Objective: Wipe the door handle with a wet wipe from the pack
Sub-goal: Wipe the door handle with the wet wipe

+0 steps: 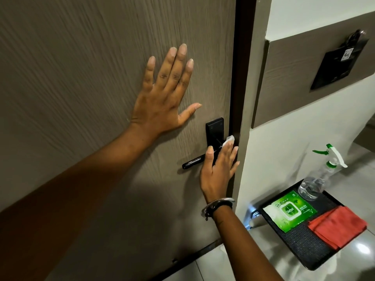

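A black lever door handle (pixel 192 162) juts left from its black backplate (pixel 214 128) on a grey-brown wood-grain door (pixel 81 67). My right hand (pixel 218 171) lies over the inner part of the lever, pressing a white wet wipe (pixel 228 140) against it; a corner of the wipe shows above my fingertips. My left hand (pixel 164 94) rests flat on the door above and left of the handle, fingers spread, holding nothing. The green wet wipe pack (pixel 289 210) lies on a black tray at lower right.
The black tray (pixel 304 246) sits on the tiled floor by the white wall, also holding a clear spray bottle (pixel 318 179) with a green-and-white trigger and a folded red cloth (pixel 338 227). A dark key-card switch panel (pixel 336 65) hangs on the wall at upper right.
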